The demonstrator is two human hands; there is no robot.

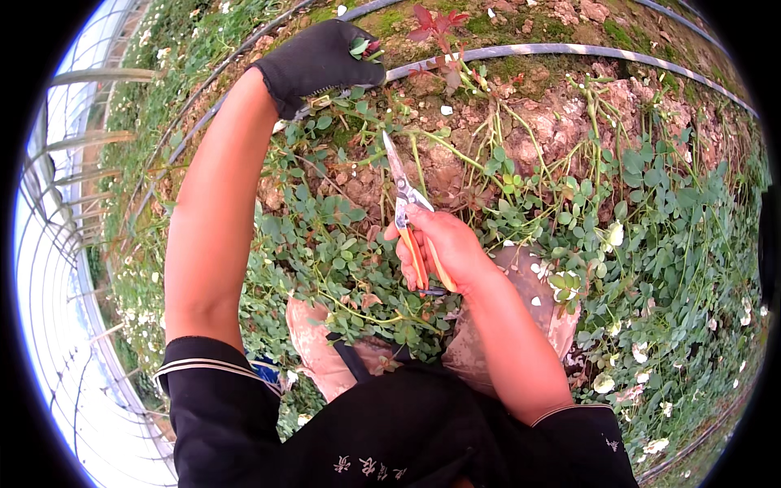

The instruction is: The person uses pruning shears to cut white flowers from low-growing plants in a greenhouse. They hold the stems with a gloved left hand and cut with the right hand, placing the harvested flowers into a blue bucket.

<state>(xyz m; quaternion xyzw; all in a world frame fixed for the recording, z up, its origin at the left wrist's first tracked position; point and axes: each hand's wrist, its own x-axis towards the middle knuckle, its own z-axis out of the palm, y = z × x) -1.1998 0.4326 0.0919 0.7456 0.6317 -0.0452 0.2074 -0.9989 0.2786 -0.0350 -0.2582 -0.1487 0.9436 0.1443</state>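
Observation:
My left hand (329,61), in a black glove, is closed around some cut leafy stems (373,50) whose ends poke out past the fingers. It is over the drip pipe at the top of the bed. Bare, my right hand (442,244) grips a pair of pruning shears (403,198) with orange handles. Their narrow blades point up and away from me, and the tip is close to a green rose stem (421,133). The blades look nearly together. Just right of the tip, that stem slants down into the leaves.
A pale-worn irrigation pipe (549,50) crosses the soil bed (525,122). A red-leaved shoot (436,27) and a pruned rose stump (590,107) rise from it. Leafy rose bushes (671,256) with white blooms spread right. Foliage lies around my knees (311,341). Greenhouse framing (61,213) stands left.

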